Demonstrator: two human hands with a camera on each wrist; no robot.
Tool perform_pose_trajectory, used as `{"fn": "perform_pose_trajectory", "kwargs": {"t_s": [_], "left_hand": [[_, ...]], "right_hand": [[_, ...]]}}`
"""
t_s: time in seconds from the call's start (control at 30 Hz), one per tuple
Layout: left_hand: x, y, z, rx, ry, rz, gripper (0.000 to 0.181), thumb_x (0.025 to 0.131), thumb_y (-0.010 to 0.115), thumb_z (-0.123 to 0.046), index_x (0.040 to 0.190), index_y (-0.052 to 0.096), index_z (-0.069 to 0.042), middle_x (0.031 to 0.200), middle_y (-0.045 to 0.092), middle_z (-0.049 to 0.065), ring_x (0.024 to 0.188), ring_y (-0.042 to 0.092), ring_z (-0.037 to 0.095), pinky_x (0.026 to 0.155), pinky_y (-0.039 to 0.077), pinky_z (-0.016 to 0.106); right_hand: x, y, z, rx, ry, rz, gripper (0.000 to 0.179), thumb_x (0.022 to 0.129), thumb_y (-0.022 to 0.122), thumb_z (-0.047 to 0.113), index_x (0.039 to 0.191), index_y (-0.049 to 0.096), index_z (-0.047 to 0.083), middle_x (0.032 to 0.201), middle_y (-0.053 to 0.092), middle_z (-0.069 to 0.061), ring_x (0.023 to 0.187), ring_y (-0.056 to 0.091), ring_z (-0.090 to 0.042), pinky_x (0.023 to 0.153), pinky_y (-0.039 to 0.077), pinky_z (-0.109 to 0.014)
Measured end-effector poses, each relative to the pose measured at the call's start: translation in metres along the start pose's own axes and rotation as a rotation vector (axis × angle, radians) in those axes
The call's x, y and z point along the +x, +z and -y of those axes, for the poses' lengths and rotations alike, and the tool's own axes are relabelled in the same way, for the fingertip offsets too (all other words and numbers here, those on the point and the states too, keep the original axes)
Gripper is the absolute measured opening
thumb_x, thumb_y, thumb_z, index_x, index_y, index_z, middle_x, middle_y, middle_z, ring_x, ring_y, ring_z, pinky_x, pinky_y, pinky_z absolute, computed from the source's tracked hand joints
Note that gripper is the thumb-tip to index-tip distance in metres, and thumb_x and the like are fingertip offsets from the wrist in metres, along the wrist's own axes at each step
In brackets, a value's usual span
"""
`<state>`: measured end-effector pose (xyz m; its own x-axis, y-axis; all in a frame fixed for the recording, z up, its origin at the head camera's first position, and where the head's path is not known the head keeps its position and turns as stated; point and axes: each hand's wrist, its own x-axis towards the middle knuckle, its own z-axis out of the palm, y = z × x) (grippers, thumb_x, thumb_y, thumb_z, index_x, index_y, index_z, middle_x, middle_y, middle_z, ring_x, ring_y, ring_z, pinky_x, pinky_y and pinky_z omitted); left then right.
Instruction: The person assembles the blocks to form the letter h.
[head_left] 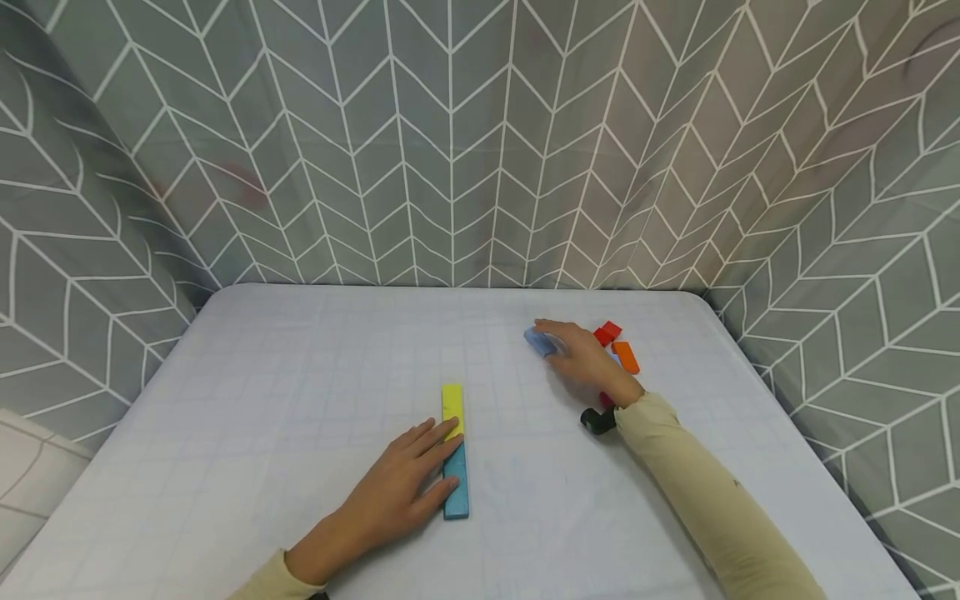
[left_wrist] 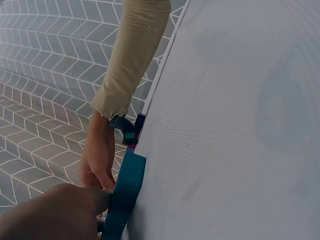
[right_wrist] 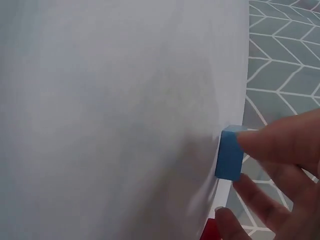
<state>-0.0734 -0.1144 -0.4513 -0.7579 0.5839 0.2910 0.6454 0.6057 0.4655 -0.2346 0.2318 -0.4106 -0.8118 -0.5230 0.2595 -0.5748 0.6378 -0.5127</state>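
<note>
A yellow block point(head_left: 452, 400) and a teal block point(head_left: 456, 502) lie end to end in a straight line on the white table. My left hand point(head_left: 390, 487) rests beside them, its fingers extended over the yellow one and across the join, the thumb against the teal one. Farther right, my right hand point(head_left: 581, 354) pinches a light blue block point(head_left: 537, 342) between thumb and fingers, close over the tabletop. The right wrist view shows the thumb on the upper end of this blue block point(right_wrist: 230, 156).
Beside the right hand lie several loose blocks: red blocks point(head_left: 611, 329), an orange block point(head_left: 626, 357) and a dark red block point(head_left: 606, 399) partly hidden by the wrist. A patterned grey curtain point(head_left: 480, 167) stands behind the white table point(head_left: 315, 358).
</note>
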Motion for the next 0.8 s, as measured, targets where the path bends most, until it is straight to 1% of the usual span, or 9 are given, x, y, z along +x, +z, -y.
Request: {"fn": "perform_pose_trajectory", "kwargs": {"t_s": [0.17, 0.27, 0.37, 0.43, 0.6, 0.7, 0.8], "left_hand": [[-0.001, 0.001, -0.001, -0.002, 0.007, -0.009, 0.053, 0.104, 0.064, -0.036, 0.148, 0.059, -0.007, 0.160, 0.045, 0.006, 0.147, 0.038, 0.039, 0.116, 0.034, 0.058], [-0.001, 0.000, -0.002, 0.002, 0.002, -0.005, 0.053, 0.104, 0.065, -0.037, 0.148, 0.059, -0.008, 0.160, 0.046, 0.006, 0.147, 0.038, 0.039, 0.116, 0.034, 0.057], [-0.001, 0.000, -0.001, 0.011, -0.006, 0.004, 0.054, 0.104, 0.064, -0.038, 0.149, 0.058, -0.009, 0.161, 0.045, 0.005, 0.147, 0.038, 0.037, 0.117, 0.033, 0.055], [-0.001, -0.001, -0.001, 0.014, -0.011, 0.011, 0.054, 0.104, 0.064, -0.038, 0.150, 0.058, -0.010, 0.161, 0.044, 0.004, 0.148, 0.037, 0.036, 0.118, 0.032, 0.054], [-0.001, -0.001, 0.000, 0.014, -0.014, 0.022, 0.055, 0.105, 0.063, -0.040, 0.151, 0.057, -0.011, 0.162, 0.042, 0.002, 0.149, 0.035, 0.035, 0.119, 0.032, 0.053], [0.000, -0.001, 0.000, 0.018, -0.016, 0.024, 0.055, 0.105, 0.063, -0.040, 0.151, 0.056, -0.012, 0.162, 0.042, 0.002, 0.149, 0.035, 0.034, 0.118, 0.032, 0.053], [0.000, -0.001, 0.000, 0.021, -0.019, 0.030, 0.055, 0.105, 0.062, -0.041, 0.152, 0.056, -0.012, 0.162, 0.042, 0.001, 0.149, 0.035, 0.033, 0.118, 0.032, 0.053]], "right_hand": [[0.003, 0.003, -0.005, -0.008, 0.036, 0.065, 0.055, 0.091, 0.063, -0.010, 0.146, 0.055, -0.006, 0.149, 0.055, -0.020, 0.121, 0.053, -0.042, 0.104, 0.046, -0.054], [0.004, 0.003, -0.007, -0.012, 0.047, 0.073, 0.050, 0.092, 0.066, -0.005, 0.141, 0.059, -0.007, 0.148, 0.056, -0.020, 0.125, 0.052, -0.042, 0.105, 0.045, -0.054], [0.005, 0.003, -0.009, -0.025, 0.048, 0.065, 0.045, 0.091, 0.071, -0.002, 0.135, 0.063, -0.009, 0.144, 0.057, -0.022, 0.130, 0.051, -0.043, 0.108, 0.043, -0.056], [0.005, 0.001, -0.010, -0.013, 0.066, 0.056, 0.043, 0.091, 0.073, -0.001, 0.132, 0.065, -0.009, 0.143, 0.057, -0.023, 0.129, 0.053, -0.043, 0.108, 0.044, -0.056], [0.002, -0.002, -0.014, 0.045, 0.140, 0.048, 0.045, 0.091, 0.077, 0.001, 0.134, 0.065, -0.004, 0.146, 0.056, -0.020, 0.119, 0.061, -0.038, 0.103, 0.050, -0.053], [0.001, -0.002, -0.018, 0.048, 0.156, 0.028, 0.045, 0.090, 0.080, 0.003, 0.133, 0.067, -0.001, 0.140, 0.060, -0.020, 0.111, 0.062, -0.035, 0.098, 0.053, -0.050], [-0.001, -0.002, -0.021, 0.049, 0.161, -0.021, 0.044, 0.087, 0.083, 0.004, 0.129, 0.069, 0.000, 0.134, 0.063, -0.019, 0.106, 0.062, -0.033, 0.094, 0.054, -0.046]]}}
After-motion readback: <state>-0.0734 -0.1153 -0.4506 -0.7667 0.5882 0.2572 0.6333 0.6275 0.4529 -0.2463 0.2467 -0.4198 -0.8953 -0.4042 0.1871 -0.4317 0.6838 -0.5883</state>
